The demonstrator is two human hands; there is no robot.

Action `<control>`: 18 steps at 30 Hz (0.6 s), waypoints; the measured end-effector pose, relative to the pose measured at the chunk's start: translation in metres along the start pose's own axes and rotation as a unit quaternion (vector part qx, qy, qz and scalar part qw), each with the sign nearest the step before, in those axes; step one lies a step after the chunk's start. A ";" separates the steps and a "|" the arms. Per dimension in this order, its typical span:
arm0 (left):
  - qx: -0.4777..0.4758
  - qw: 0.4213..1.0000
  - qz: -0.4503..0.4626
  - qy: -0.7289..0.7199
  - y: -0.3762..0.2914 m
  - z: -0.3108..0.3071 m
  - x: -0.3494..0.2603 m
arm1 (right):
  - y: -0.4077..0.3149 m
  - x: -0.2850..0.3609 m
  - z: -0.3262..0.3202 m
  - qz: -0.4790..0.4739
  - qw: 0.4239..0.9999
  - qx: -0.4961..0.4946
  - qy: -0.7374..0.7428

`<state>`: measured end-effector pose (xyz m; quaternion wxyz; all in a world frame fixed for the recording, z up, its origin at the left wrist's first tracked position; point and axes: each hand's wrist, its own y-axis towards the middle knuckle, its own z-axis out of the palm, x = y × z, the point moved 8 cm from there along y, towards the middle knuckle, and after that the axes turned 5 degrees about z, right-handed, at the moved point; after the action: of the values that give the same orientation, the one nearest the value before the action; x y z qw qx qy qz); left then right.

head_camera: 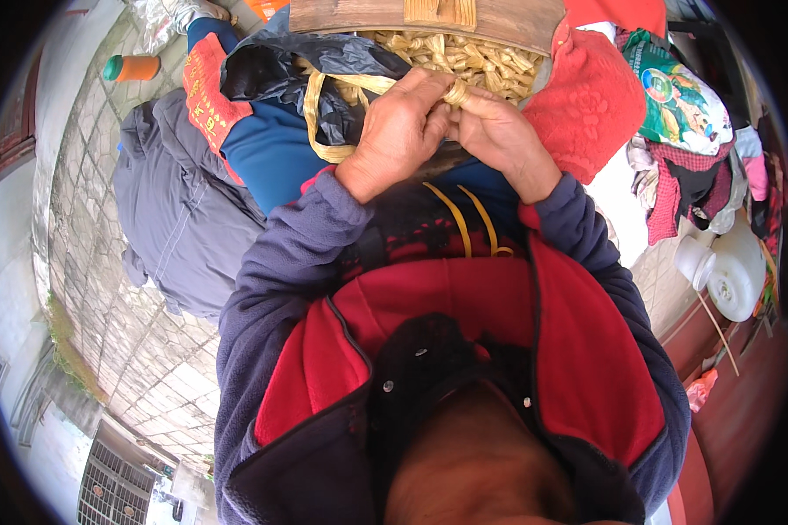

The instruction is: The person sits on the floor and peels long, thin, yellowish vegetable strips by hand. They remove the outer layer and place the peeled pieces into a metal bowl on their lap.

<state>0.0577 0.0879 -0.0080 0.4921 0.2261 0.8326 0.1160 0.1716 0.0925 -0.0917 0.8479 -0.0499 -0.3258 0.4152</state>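
Note:
My left hand and my right hand meet in front of me, fingertips together. A flat, golden, straw-like strip runs from under my left hand and hangs in a loop. Part of the strip forms a wound band at the fingertips of my right hand. Both hands pinch it, and the fingers hide part of it. Left of them, an open black plastic bag rests on my lap with more strip inside. Just beyond my hands lies a heap of golden knotted pieces below a wooden board.
Red towels and a red printed cloth cover my knees. A grey padded garment is at left, near an orange spool on paving. Clothes, a printed bag and a white plastic container are at right.

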 end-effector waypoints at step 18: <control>0.066 0.913 -0.284 -0.286 -0.055 -0.006 0.041 | -0.057 0.151 -0.050 -0.403 0.893 -0.189 -0.067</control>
<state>0.0208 0.0607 -0.0590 0.7057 0.0358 0.6908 -0.1532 0.3067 0.1759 -0.0338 0.8930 -0.0459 -0.4467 -0.0294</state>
